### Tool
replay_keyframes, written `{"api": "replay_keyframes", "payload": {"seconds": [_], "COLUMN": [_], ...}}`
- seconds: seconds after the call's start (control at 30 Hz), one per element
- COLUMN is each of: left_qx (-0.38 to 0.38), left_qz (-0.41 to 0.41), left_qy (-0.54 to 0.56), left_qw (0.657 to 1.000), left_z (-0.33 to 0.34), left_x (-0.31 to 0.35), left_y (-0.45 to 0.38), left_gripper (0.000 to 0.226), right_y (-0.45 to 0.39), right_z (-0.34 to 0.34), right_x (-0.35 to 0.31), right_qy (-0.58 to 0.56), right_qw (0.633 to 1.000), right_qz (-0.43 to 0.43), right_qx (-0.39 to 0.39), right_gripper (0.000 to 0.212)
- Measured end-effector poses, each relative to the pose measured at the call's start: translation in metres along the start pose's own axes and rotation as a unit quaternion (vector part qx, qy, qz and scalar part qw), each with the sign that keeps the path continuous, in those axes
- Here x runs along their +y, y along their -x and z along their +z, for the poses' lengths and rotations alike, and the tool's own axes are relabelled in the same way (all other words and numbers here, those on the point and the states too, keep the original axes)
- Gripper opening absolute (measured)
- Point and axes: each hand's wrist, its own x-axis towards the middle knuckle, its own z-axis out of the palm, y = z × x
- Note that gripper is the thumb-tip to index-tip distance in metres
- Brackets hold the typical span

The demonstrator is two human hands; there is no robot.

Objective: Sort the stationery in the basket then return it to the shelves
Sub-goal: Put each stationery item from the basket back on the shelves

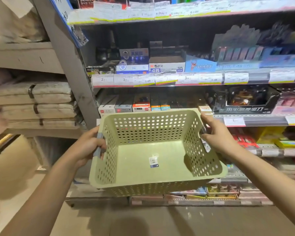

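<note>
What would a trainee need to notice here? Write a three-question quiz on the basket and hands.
1. True or false: the green basket holds stationery.
2. Which parts does each hand hold? A) the end handles B) the bottom C) the front wall
3. What lies on the basket floor?

Key:
1. False: nothing in it but a label.
2. A: the left hand curls round the grey handle; the right hand holds the opposite end.
3. A small sticker label.
</note>
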Motion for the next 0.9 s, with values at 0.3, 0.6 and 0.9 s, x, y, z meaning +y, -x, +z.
{"api": "replay_keyframes", "payload": {"seconds": [0.3, 0.6, 0.9], "left_qx": [-0.037, -0.068, -0.080], "left_qz": [-0.004, -0.024, -0.047], "left_qy": [-0.041, -0.041, -0.030], "left_qw": [0.998, 0.997, 0.995], "left_z": [-0.001, 0.014, 0.031], "left_x": [-0.049, -0.110, -0.191], "left_y": [-0.012, -0.022, -0.063], "left_gripper": [0.058, 0.063, 0.062], "right_y": [0.019, 0.041, 0.042], "right_z": [0.033, 0.075, 0.119], "right_x": [0.035, 0.096, 0.171], "right_qy": [0.004, -0.004, -0.013], "right_qw": [0.998, 0.994, 0.994], "right_qz": [0.051, 0.107, 0.110], "right_qx": [0.029, 0.021, -0.007], "right_gripper": [0.075, 0.072, 0.069]}}
